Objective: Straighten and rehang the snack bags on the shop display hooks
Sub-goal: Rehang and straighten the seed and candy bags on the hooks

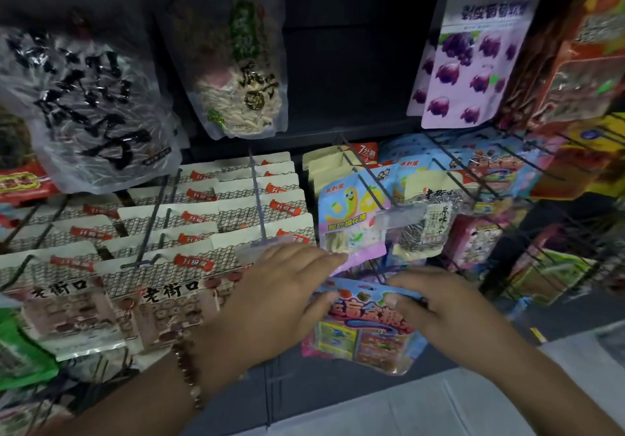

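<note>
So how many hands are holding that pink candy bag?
2: the left hand grips the pink candy bag at its top left, the right hand at its top right.

Readable print on the hanging snack bags, mostly Chinese
Cream bags [169, 297] in the left rows: black "老街口" on the front, red tag "升级版" along the top edge. Red corner tag [367, 153] on the cream bags at centre back: "7分熟". Seed bag [429, 219] right of centre: "老街口" across the top, vertical "原味" beside its window. Worm-cartoon pastel bag [351, 212]: purple band reading "酸砂棉花糖". Grey bag [91, 104] top left and purple grape bag [473, 63] top right: large characters, too blurred to read
</note>
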Available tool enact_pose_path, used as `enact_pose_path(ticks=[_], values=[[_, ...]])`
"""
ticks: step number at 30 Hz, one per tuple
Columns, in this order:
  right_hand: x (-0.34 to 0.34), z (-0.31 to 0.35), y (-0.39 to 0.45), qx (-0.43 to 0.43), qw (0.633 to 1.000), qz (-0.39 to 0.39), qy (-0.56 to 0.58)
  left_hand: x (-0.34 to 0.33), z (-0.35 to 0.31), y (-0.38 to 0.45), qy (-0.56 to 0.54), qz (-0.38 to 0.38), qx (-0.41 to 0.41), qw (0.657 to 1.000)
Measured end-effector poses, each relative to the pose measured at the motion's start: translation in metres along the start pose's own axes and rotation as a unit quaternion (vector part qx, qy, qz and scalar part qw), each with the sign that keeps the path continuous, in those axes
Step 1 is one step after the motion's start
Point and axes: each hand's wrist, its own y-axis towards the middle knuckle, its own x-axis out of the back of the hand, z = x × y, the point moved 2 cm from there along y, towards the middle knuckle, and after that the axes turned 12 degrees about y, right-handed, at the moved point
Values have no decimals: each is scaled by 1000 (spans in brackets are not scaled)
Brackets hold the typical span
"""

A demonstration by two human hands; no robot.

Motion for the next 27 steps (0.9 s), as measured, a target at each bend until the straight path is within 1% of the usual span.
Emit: enact_pose_path(ticks=[2,4,8,10,14,16,18,23,27], values=[[4,3,-4,9,1000,-2,-7,-1,-4,5,-33,21,22,999],[8,3,-10,6,1000,-13,-17,-6,-7,11,-63,23,7,998],[13,0,-20,-9,998,-53,-33,-13,-13,25,-101,51,-11,994],[17,-4,-25,-31,994,-93,-53,-17,-16,32,-111,48,-24,992],[18,-6,-34,-70,971,-204,-103,-24,-25,44,-133,53,-47,989],[15,-6,-34,-87,961,-232,-120,-26,-25,50,-144,48,-50,987],[13,-5,-32,-93,953,-258,-129,-28,-22,57,-163,59,-51,984],[13,7,-27,-134,939,-291,-127,-29,-16,68,-216,76,-71,971],[12,8,-27,-130,935,-305,-127,-34,-19,76,-262,88,-72,958]])
